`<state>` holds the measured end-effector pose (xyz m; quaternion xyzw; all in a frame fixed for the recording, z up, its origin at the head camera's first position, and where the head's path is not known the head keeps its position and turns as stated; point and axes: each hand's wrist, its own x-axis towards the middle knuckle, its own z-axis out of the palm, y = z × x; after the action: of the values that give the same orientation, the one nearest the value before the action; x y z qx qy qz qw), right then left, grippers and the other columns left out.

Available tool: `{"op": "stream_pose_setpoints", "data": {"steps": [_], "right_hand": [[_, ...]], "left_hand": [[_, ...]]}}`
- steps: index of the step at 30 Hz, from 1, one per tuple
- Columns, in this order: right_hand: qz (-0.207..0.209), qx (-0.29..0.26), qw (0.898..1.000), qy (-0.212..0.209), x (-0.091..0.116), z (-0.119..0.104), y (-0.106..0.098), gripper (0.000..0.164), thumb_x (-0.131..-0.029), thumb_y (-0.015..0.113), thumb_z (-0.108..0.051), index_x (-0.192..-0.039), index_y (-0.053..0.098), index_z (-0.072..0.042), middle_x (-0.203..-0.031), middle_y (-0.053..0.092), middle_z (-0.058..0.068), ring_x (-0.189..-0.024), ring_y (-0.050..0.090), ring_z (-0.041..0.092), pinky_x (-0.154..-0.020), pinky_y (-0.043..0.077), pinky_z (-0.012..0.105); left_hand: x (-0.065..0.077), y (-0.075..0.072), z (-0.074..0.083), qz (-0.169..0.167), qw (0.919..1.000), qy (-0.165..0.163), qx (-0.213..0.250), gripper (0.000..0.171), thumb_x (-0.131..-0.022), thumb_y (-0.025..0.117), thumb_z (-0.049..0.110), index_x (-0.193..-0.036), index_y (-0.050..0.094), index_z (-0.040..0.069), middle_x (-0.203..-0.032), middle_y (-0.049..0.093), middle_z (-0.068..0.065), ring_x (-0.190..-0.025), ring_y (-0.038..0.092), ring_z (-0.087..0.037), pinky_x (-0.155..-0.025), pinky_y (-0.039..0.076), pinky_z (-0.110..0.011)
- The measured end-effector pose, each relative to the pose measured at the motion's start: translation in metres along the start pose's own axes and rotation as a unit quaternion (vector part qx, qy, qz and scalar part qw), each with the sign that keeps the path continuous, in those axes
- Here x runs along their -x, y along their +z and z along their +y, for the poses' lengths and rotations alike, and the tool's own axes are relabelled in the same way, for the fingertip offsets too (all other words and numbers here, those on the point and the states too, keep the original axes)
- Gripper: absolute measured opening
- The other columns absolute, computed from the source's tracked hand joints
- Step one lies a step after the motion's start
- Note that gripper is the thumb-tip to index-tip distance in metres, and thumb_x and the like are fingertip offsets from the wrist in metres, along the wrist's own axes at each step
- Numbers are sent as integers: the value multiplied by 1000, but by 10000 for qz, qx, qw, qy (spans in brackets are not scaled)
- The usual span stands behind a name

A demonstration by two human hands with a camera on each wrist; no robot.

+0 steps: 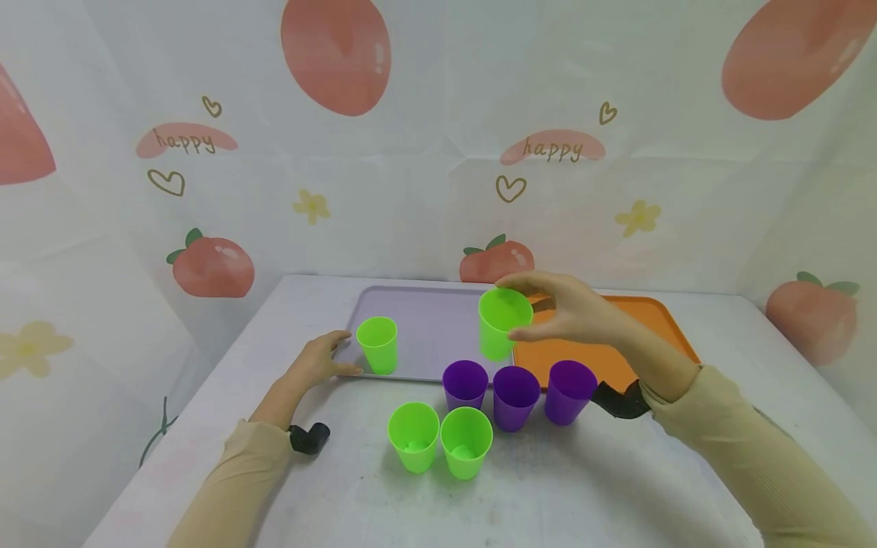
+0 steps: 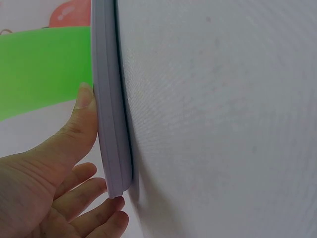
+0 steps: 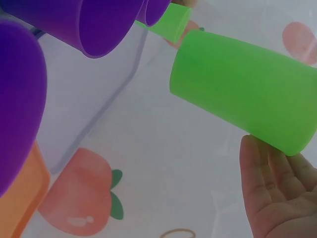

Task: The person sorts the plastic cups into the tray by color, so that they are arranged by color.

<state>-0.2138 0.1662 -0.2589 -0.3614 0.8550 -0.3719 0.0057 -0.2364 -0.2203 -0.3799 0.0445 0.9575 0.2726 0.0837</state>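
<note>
My right hand grips a bright green cup between thumb and fingers, raised over the right part of the pale grey-purple tray. In the right wrist view, fingertips press against the side of that cup near its wide end. My left hand spreads at the tray's near left corner. Its thumb touches the tray rim, while the other fingers lie loosely bent near the corner. Inside the tray, close to this hand, another green cup stands upright.
An orange tray adjoins on the right, partly behind my right forearm. Along the trays' near edge stand purple cups, three in all. Two green cups stand side by side nearer me. A patterned cloth hangs behind the table.
</note>
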Motion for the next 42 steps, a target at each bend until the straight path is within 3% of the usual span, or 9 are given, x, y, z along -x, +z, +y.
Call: {"op": "stream_pose_setpoints", "data": {"steps": [13, 20, 29, 42], "right_hand": [[-413, -363, 9984, -131, -27, 1, 8, 63, -74, 78, -11, -130, 51, -1, -126, 59, 13, -113, 58, 26, -93, 53, 42], [-609, -193, 9979, -134, -41, 6, 13, 61, -74, 78, -16, -128, 53, -3, -121, 62, 10, -111, 59, 24, -87, 56, 34], [-978, -351, 9945, -133, -59, 13, 20, 62, -75, 78, -15, -129, 52, -3, -121, 61, 11, -111, 59, 26, -87, 56, 35], [-1207, -163, 9923, -240, -83, 22, 34, 57, -75, 78, -17, -126, 55, -5, -121, 60, 11, -113, 58, 27, -87, 56, 33]], "left_hand": [[1, 0, 1, 7, 10000, 36, 9, 79, -76, 77, 23, -138, 37, -4, -140, 39, -32, -129, 40, -47, -106, 36, -55], [2, -1, 2, 14, 10000, 38, -2, 79, -75, 77, 23, -138, 37, -5, -140, 39, -32, -129, 40, -47, -106, 36, -55], [1, -1, 1, -10, 10000, 44, 25, 79, -76, 77, 23, -138, 37, -4, -140, 38, -33, -129, 39, -47, -106, 36, -56], [1, 0, 1, 23, 10000, 34, -52, 79, -75, 78, 24, -137, 38, -5, -139, 40, -32, -128, 41, -46, -106, 37, -55]]}}
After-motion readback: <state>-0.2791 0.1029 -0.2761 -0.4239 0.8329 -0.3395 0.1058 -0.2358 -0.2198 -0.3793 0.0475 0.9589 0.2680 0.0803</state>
